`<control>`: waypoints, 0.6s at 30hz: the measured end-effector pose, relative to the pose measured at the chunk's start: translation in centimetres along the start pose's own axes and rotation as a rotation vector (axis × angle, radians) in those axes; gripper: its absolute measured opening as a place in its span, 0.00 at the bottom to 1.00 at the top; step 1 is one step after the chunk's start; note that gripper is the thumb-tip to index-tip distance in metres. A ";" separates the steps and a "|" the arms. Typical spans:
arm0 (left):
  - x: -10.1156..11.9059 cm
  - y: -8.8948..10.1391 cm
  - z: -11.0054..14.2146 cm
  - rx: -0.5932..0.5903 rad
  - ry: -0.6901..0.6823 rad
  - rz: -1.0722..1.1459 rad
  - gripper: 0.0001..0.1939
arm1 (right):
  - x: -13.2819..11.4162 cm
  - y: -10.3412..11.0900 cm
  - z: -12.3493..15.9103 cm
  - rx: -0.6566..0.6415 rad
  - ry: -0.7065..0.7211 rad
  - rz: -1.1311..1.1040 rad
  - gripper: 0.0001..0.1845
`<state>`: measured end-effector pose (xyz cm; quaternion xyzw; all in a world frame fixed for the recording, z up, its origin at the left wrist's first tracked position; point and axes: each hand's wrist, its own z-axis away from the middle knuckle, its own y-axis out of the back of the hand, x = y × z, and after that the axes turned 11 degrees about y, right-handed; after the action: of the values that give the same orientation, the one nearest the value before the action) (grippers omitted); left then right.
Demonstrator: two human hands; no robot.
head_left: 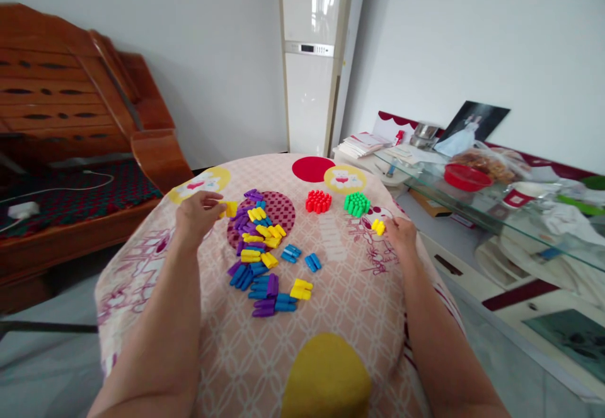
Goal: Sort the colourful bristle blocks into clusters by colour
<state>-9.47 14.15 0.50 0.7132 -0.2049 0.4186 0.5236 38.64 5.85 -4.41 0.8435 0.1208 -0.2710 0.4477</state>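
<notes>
At the left of the round table, my left hand (198,216) pinches a yellow plastic peg piece (230,209) just above the cloth. On the right, my right hand (401,235) has its fingers on a small yellow peg piece (378,227). Between my hands lies a loose pile of purple pieces (242,221), blue pieces (259,285) and yellow pieces (271,235). A red cluster of upright pegs (318,202) stands beyond them. Beside it is a green cluster (357,204), close to my right hand. A single blue piece (312,261) lies nearer the middle.
A patterned cloth covers the table (340,304). To the right runs a glass-topped cabinet (425,172) carrying a red bowl (466,177), papers (363,144) and a photo (472,128). A wooden bench (70,96) stands left, a tall white appliance (309,90) behind.
</notes>
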 end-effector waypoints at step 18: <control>14.0 -16.8 11.9 -0.635 -0.714 -0.030 0.11 | 0.7 -0.5 -0.3 -0.007 -0.019 -0.044 0.21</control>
<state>15.25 11.45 1.04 0.6202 -0.4795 0.0567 0.6183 39.11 6.30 -5.03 0.8365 0.1358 -0.2885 0.4456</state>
